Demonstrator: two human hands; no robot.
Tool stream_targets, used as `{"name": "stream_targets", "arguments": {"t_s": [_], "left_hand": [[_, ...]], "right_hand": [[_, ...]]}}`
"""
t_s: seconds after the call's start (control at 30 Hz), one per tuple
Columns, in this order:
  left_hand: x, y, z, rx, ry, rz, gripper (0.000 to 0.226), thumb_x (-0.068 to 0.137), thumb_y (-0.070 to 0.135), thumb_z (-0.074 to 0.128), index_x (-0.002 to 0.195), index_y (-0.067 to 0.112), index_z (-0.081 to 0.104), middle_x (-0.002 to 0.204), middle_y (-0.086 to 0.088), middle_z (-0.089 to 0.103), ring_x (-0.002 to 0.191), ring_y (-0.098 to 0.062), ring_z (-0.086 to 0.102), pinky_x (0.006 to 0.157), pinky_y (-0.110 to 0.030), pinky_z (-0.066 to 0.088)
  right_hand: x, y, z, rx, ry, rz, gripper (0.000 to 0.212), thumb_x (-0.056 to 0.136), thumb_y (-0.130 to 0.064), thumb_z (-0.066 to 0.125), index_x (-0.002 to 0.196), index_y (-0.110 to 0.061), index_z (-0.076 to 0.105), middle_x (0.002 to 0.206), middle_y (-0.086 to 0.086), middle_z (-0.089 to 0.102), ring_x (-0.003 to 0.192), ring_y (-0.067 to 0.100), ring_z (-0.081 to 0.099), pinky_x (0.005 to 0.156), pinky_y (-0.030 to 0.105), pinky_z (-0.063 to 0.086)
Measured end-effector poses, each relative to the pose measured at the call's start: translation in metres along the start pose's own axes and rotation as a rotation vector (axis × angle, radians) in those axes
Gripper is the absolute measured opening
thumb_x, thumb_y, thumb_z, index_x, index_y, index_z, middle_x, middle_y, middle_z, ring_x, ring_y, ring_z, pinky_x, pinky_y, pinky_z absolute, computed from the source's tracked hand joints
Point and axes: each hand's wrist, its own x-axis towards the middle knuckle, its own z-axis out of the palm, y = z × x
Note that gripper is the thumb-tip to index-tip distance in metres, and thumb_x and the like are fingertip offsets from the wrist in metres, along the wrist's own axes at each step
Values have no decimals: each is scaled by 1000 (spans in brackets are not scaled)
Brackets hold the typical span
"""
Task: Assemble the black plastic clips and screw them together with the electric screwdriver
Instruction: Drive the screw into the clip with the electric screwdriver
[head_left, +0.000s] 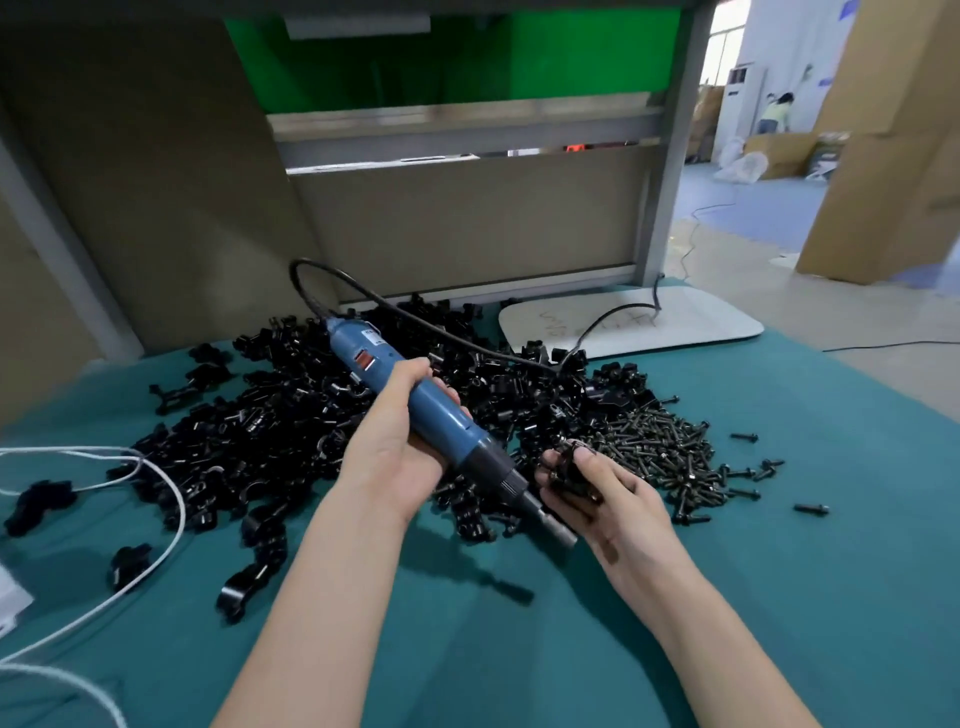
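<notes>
Gripping the blue screwdriver (441, 415) in my left hand (387, 452), tip slanting down beside my right hand (618, 499), whose fingers curl round a black clip (570, 475); the clip pile (280, 415) lies just beyond.

Looking like a factory assembly station. Showing bulk heaps of black plastic clips (270, 415) and screws (670, 447) lying on a green-covered surface (779, 597), with tall cardboard cartons (883, 156) standing on the open warehouse floor (753, 208) beyond.

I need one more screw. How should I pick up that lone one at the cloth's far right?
Pinch the lone screw across its shank from straight above: it lies flat on the green cloth, apart from the screw pile, both long sides free.
</notes>
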Motion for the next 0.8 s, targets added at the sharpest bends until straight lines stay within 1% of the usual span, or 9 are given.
{"name": "stream_targets", "arguments": {"t_s": [0.03,0.1,0.2,0.27,0.33,0.47,0.67,0.8], "left_hand": [[5,-3,5,-19,-18,25,15,87,20,71,84,17,56,69,1,59,59,-14,58,67,-31,55],[16,-8,8,-114,-2,69,19,89,25,69,79,19,54,65,3,57,56,-13,56,64,-29,55],[35,-10,1,-305,88,109,27,93,30,66,74,18,51,59,5,52,49,-10,52,61,-28,57],[45,-10,-12,-355,161,135,29,94,28,65,72,18,49,58,6,50,46,-9,50,55,-23,52],[51,-11,-22,-351,205,150,27,93,24,66,72,18,50,59,7,51,46,-8,50,53,-21,49],[55,-19,-30,-365,243,124,24,91,20,68,73,17,52,57,7,54,45,-8,52,51,-22,49],[55,-23,-27,-317,271,177,22,90,19,70,77,15,53,60,5,55,48,-9,52,55,-25,51],[53,-23,-28,-311,268,145,23,90,19,70,75,15,53,57,4,55,47,-10,53,54,-26,52]], "right_hand": [[1,0,-1,5,15,-15,46,82,-21,73,120,4,66,112,20,76,102,34,75,78,33,63],[4,-1,-3,0,34,-48,47,81,-23,74,119,2,67,112,19,76,102,33,75,78,34,63],[8,-2,-6,6,44,-88,43,82,-22,74,116,2,69,112,20,76,104,32,75,78,33,63],[10,-1,-6,-17,36,-87,42,81,-22,74,116,2,69,113,20,76,105,32,75,79,33,63],[11,1,-6,-65,26,-94,43,81,-23,74,117,1,68,113,18,76,106,32,74,82,33,62],[12,6,-6,-155,18,-109,40,81,-25,74,115,-4,72,114,16,76,110,28,73,86,33,62],[12,7,-5,-189,29,-134,36,84,-22,73,114,-3,73,114,17,76,113,27,72,87,34,61],[9,4,-4,-180,26,-157,39,83,-23,73,117,-4,71,115,17,76,113,30,72,88,34,61]]}}
